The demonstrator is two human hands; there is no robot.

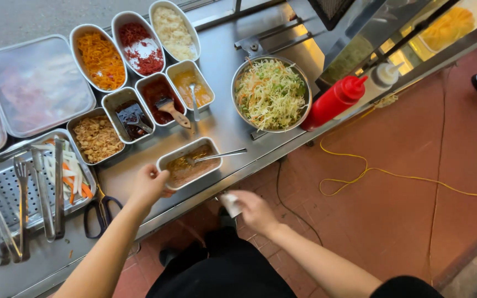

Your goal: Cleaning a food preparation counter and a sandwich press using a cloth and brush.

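Holding the steel sauce container [189,163] steady, my left hand [149,185] fingers clamp its rim; right hand [255,209] fingers pinch a white cloth [229,204], so I wipe gently

steel counter [224,129] | sauce pans [189,163], salad bowl [271,94] (shredded), red bottle [335,100], scissors [101,212]
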